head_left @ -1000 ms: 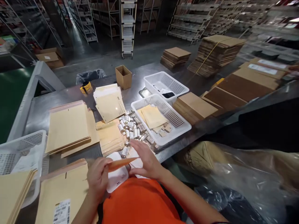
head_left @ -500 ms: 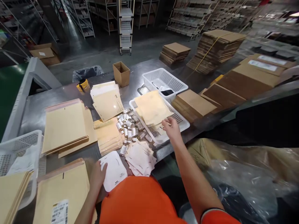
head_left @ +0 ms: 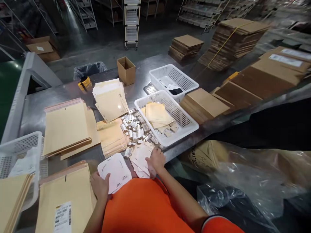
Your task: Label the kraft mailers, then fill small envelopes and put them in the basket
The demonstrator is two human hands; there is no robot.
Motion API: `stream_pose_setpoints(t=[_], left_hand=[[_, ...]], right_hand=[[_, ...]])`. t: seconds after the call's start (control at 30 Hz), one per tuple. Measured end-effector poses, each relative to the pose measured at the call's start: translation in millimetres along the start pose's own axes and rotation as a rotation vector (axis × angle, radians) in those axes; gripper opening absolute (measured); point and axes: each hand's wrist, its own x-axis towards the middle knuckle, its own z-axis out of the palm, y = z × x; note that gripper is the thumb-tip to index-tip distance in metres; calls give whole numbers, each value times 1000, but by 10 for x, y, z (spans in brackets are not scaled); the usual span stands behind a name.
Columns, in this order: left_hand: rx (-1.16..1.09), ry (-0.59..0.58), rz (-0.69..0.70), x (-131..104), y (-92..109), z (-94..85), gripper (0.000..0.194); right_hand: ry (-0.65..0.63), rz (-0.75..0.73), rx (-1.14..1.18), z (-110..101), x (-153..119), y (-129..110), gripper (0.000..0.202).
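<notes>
My left hand [head_left: 100,186] lies at the left edge of a white round-cornered card [head_left: 115,171], its thumb spread from the fingers and touching the edge. My right hand [head_left: 157,160] rests on the right side of a fanned pile of pale paper slips [head_left: 141,158], thumb and fingers apart. Behind the slips is a heap of small labelled glass vials [head_left: 134,131]. A white perforated basket [head_left: 186,129] beside them holds yellowish padded envelopes [head_left: 157,115] and a few small packets. A stack of similar envelopes [head_left: 113,139] lies left of the vials.
Large padded mailers [head_left: 65,126] and a labelled mailer [head_left: 65,191] lie at left, near another white basket [head_left: 36,142]. Farther back are an open carton [head_left: 126,71], a yellow tape roll [head_left: 85,84] and a second basket [head_left: 175,72]. Flat boxes [head_left: 206,103] line the right.
My right hand has moved from the basket down and left onto the paper slips. The envelope that was by it now lies lower inside the basket. My left hand has shifted slightly.
</notes>
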Motion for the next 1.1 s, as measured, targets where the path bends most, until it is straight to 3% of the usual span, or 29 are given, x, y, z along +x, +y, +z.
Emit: stream_pose_setpoints(t=[0.17,0.3,0.43,0.63,0.77,0.87,0.93,1.03,1.1], left_hand=[[-420,-51,35,-97,168,-293,38],[-701,-127,-7,-73,372,-382,41],[-880,-158,-49,1,555,-355,41],[-865,-201,-10,-7,621,-329,41],[-894,-216,-53,-20,478,-308,42],[-915,-180,-107,-19,380,-300,45],[-937,-158,-131,-9,369,-304,47],[-941,-145,-156,6,471,-306,47],[-961,-176,-188,-13,611,-289,42]], right_hand=[[73,-55,160,-90,-1,137,30],[91,-236,333,-206,-94,228,21],[309,-436,448,-352,-142,190,22],[92,-64,120,-160,23,29,19],[72,-51,136,-37,118,136,9],[67,-166,187,-163,64,226,16],[61,-338,310,-345,-37,243,19],[70,-617,598,-672,-231,156,22],[76,-676,753,-838,-337,5,23]])
